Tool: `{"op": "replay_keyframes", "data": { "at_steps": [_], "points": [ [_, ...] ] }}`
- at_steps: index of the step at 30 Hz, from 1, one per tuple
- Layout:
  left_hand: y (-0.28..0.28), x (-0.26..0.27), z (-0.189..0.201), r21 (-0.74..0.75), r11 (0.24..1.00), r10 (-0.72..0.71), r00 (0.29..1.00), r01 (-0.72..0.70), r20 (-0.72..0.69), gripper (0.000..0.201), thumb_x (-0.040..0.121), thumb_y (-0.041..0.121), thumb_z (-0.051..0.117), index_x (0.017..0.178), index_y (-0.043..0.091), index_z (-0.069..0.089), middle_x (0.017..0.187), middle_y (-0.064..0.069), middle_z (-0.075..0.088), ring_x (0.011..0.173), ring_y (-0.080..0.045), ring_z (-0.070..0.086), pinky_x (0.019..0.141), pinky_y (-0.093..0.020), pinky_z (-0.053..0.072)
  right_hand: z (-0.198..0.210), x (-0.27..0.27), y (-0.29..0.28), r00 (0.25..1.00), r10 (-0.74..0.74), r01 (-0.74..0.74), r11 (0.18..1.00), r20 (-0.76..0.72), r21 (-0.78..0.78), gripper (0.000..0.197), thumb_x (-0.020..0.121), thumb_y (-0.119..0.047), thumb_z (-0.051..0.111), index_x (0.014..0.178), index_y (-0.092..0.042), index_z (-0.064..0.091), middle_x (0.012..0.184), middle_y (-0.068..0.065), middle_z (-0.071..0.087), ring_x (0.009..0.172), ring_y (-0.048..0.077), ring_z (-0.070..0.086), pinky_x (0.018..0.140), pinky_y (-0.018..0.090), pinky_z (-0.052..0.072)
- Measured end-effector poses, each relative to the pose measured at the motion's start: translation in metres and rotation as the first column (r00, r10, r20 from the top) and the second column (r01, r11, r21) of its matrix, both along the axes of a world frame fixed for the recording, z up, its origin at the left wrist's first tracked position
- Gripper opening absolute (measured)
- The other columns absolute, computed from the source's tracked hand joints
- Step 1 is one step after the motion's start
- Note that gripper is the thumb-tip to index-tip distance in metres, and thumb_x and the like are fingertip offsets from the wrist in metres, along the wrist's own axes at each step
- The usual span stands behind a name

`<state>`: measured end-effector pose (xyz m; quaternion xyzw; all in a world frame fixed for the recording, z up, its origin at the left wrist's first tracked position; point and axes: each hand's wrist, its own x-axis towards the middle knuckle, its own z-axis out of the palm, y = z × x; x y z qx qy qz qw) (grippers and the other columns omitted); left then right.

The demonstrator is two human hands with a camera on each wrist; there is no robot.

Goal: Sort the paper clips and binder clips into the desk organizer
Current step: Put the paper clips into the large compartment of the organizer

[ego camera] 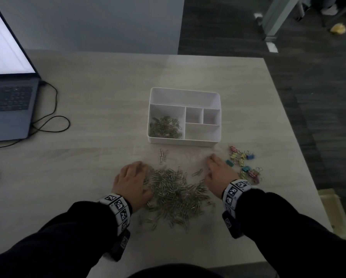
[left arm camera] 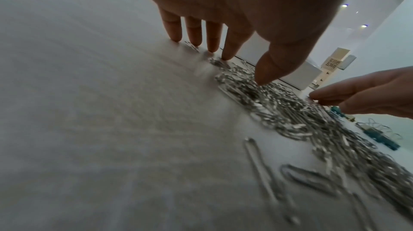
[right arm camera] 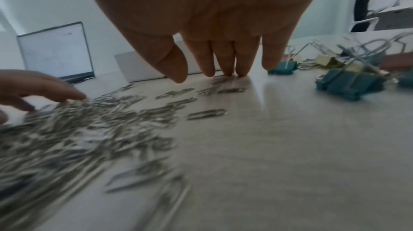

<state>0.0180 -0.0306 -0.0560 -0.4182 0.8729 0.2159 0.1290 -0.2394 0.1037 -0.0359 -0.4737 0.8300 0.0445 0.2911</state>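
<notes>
A big loose pile of silver paper clips [ego camera: 174, 195] [left arm camera: 301, 116] [right arm camera: 73, 128] lies on the desk between my hands. My left hand [ego camera: 131, 180] [left arm camera: 223, 28] rests on the pile's left edge, fingers straight, tips on the desk. My right hand [ego camera: 218, 172] [right arm camera: 214, 44] stands at the pile's right edge, fingers straight and together, tips touching the desk beside a few stray clips. Coloured binder clips [ego camera: 246, 165] [right arm camera: 348, 83] lie scattered to its right. The white desk organizer [ego camera: 185, 90] stands beyond; its large left compartment holds paper clips [ego camera: 166, 128].
An open laptop [ego camera: 9, 97] with a black cable [ego camera: 53, 121] sits at the far left. The desk's right edge [ego camera: 300, 149] runs close behind the binder clips. A few paper clips [ego camera: 162, 155] lie apart, just before the organizer.
</notes>
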Motion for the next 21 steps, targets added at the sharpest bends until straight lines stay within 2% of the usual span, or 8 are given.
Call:
{"op": "replay_keyframes", "data": {
  "at_steps": [4,7,9,11,14,17,19,21],
  "points": [
    [0.017,-0.004,0.003,-0.002,0.999,-0.054,0.998,0.054,-0.015,0.082,0.065,0.057,0.036,0.142,0.029,0.031,0.143,0.002,0.03,0.132,-0.026,0.026,0.109,-0.043,0.031,-0.003,0.027,0.01,0.992,0.083,-0.079,0.996,0.091,-0.043,0.061,0.095,-0.024,0.038,0.151,-0.013,0.017,0.161,0.005,0.006,0.148,0.019,0.008,0.118,0.027,0.004],
    [0.021,-0.003,0.005,0.016,0.996,-0.091,0.995,0.091,-0.037,0.081,0.063,0.058,0.03,0.139,0.031,0.036,0.134,0.003,0.037,0.125,-0.023,0.034,0.105,-0.04,0.037,-0.004,0.035,0.022,0.977,0.16,-0.145,0.984,0.144,-0.108,0.056,0.096,-0.023,0.039,0.15,-0.019,0.024,0.16,0.0,0.015,0.146,0.016,0.014,0.115,0.024,0.001],
    [0.019,-0.002,0.007,0.039,0.996,-0.073,0.995,0.075,-0.06,0.075,0.064,0.058,0.037,0.136,0.037,0.039,0.131,0.004,0.039,0.122,-0.023,0.037,0.103,-0.04,0.037,-0.003,0.029,0.028,0.983,0.146,-0.13,0.981,0.109,-0.146,0.054,0.094,-0.027,0.041,0.147,-0.025,0.03,0.159,-0.004,0.021,0.144,0.017,0.021,0.118,0.029,0.01],
    [0.015,0.002,0.008,0.003,0.999,-0.032,0.998,0.032,-0.052,0.073,0.064,0.064,0.049,0.132,0.04,0.041,0.13,0.005,0.039,0.123,-0.025,0.038,0.102,-0.043,0.038,-0.001,0.018,0.033,0.997,0.057,-0.05,0.989,0.045,-0.14,0.056,0.091,-0.038,0.046,0.145,-0.031,0.032,0.157,-0.006,0.023,0.142,0.02,0.025,0.118,0.037,0.019],
    [0.01,0.014,0.012,-0.009,0.998,0.069,0.997,-0.069,0.034,0.092,0.051,0.084,0.058,0.129,0.039,0.038,0.129,0.004,0.033,0.12,-0.025,0.039,0.099,-0.046,0.043,0.003,0.003,0.035,0.997,-0.073,0.073,0.997,0.012,-0.038,0.071,0.084,-0.054,0.054,0.146,-0.029,0.027,0.152,-0.002,0.024,0.137,0.027,0.028,0.114,0.042,0.029],
    [0.009,0.024,0.011,0.043,0.993,0.105,0.988,-0.111,0.109,0.111,0.034,0.093,0.056,0.123,0.03,0.038,0.123,0.001,0.035,0.115,-0.026,0.043,0.095,-0.045,0.047,0.001,0.005,0.035,0.994,-0.105,0.105,0.994,0.019,0.02,0.08,0.08,-0.057,0.059,0.145,-0.023,0.029,0.142,0.002,0.029,0.127,0.027,0.039,0.107,0.039,0.036],
    [0.013,0.027,0.01,0.092,0.991,0.087,0.985,-0.101,0.146,0.102,0.032,0.087,0.062,0.11,0.024,0.042,0.111,0.001,0.041,0.106,-0.024,0.05,0.092,-0.04,0.048,-0.004,0.015,0.035,0.994,-0.091,0.091,0.996,0.057,0.002,0.077,0.08,-0.052,0.061,0.143,-0.019,0.032,0.135,0.003,0.032,0.12,0.025,0.045,0.104,0.035,0.04],
    [0.021,0.028,0.011,0.146,0.986,0.061,0.983,-0.087,0.172,0.085,0.035,0.079,0.067,0.096,0.025,0.041,0.101,0.003,0.044,0.097,-0.022,0.053,0.087,-0.036,0.048,-0.008,0.028,0.036,0.993,-0.048,0.049,0.999,0.111,-0.007,0.079,0.081,-0.05,0.063,0.145,-0.018,0.03,0.133,0.002,0.031,0.117,0.023,0.048,0.104,0.033,0.041]
  ]
}}
